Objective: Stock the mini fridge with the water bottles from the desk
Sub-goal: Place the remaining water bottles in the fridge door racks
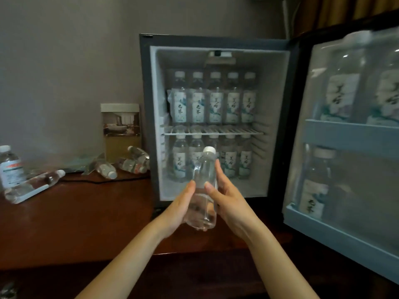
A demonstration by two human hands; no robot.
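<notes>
A clear water bottle (205,182) with a white cap and no label stands upright in front of the open mini fridge (218,43). My left hand (180,209) grips its lower body from the left and my right hand (226,201) grips it from the right. Inside the fridge, several labelled bottles (216,104) line the wire shelf (212,133), and several more (230,162) stand on the floor below. The open door (345,134) at right carries bottles on both its racks. Several bottles (131,162) lie on the desk (86,212) at left.
A bottle (32,187) lies at the desk's far left beside an upright one (9,167). A card stand (121,126) leans against the wall next to the fridge. A dark cable (103,181) runs along the back of the desk.
</notes>
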